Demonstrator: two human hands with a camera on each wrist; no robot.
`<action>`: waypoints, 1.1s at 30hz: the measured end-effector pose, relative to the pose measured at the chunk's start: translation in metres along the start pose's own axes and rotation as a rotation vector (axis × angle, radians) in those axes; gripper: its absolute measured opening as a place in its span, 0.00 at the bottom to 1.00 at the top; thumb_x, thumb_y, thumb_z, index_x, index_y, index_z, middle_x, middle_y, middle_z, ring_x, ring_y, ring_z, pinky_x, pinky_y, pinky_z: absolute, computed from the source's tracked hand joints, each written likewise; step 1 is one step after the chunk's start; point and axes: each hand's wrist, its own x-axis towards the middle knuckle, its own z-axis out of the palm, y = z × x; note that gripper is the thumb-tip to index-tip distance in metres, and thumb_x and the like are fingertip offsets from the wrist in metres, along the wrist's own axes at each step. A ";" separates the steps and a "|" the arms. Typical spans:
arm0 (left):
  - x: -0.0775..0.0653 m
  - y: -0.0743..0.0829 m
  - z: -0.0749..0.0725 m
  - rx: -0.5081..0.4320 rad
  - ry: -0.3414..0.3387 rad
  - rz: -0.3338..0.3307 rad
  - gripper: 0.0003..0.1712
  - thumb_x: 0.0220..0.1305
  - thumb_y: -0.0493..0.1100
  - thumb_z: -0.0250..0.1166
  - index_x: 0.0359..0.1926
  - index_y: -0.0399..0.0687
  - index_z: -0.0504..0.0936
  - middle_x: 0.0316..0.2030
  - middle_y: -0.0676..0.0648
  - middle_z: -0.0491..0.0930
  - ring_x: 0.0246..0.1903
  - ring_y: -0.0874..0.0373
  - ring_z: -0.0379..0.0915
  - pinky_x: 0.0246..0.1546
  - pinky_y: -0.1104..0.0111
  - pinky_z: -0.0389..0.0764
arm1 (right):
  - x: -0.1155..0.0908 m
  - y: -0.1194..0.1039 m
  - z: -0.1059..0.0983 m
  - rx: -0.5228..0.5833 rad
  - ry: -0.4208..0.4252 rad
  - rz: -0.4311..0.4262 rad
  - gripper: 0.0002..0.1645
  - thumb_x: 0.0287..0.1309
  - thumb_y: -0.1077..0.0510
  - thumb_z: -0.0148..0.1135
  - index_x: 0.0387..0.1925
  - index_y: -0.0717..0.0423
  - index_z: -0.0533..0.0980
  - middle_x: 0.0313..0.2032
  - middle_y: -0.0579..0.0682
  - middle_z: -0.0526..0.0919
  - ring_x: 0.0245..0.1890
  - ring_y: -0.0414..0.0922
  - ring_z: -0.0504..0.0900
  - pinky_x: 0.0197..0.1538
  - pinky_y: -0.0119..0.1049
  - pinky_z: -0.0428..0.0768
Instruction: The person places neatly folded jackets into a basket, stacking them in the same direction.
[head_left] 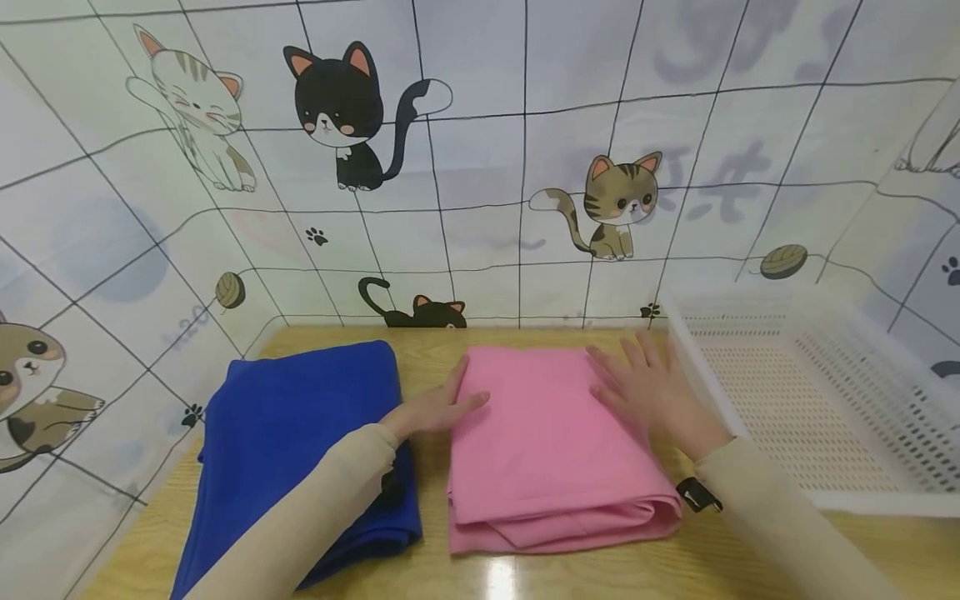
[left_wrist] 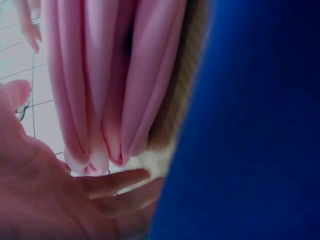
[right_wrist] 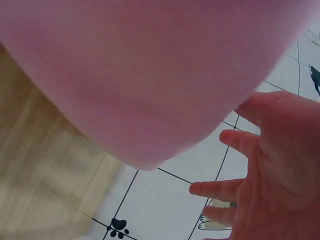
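Note:
A folded pink cloth (head_left: pixel 555 433) lies on the table, its stacked folds facing the near side. My left hand (head_left: pixel 431 410) is at its left edge, thumb over the top and fingers extended along the side. Across from it, my right hand (head_left: pixel 652 396) is at the far right corner with fingers spread. The left wrist view shows the layered side of the pink cloth (left_wrist: pixel 100 75) beside the straight fingers of the left hand (left_wrist: pixel 65 200). In the right wrist view, the right hand (right_wrist: pixel 280 160) has its fingers apart by the cloth's corner.
On the left lies a folded blue cloth (head_left: pixel 300 433), partly under my left forearm in the head view. A white perforated plastic basket (head_left: pixel 701 379) stands at the right. Behind the wooden table (head_left: pixel 431 517) hangs a cat-patterned sheet (head_left: pixel 480 167).

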 end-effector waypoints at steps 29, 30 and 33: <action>-0.003 -0.027 0.009 -0.842 -0.326 -0.012 0.67 0.57 0.27 0.66 0.74 0.73 0.26 0.71 0.37 0.27 0.51 0.43 0.72 0.42 0.55 0.80 | -0.026 0.015 0.051 0.712 0.040 0.049 0.40 0.71 0.41 0.47 0.76 0.44 0.47 0.69 0.69 0.54 0.62 0.68 0.63 0.58 0.66 0.63; -0.004 -0.028 0.009 -0.860 -0.330 -0.006 0.67 0.57 0.28 0.66 0.74 0.74 0.27 0.71 0.36 0.29 0.52 0.42 0.70 0.44 0.53 0.79 | -0.026 0.015 0.051 0.739 0.033 0.049 0.41 0.70 0.41 0.49 0.76 0.44 0.47 0.71 0.67 0.51 0.66 0.68 0.57 0.61 0.67 0.58; -0.004 -0.032 0.007 -0.884 -0.325 0.025 0.64 0.59 0.28 0.64 0.74 0.75 0.29 0.70 0.32 0.35 0.56 0.41 0.67 0.47 0.51 0.77 | -0.027 0.015 0.049 0.814 -0.003 0.057 0.43 0.68 0.41 0.54 0.76 0.42 0.46 0.73 0.63 0.44 0.70 0.67 0.45 0.63 0.68 0.48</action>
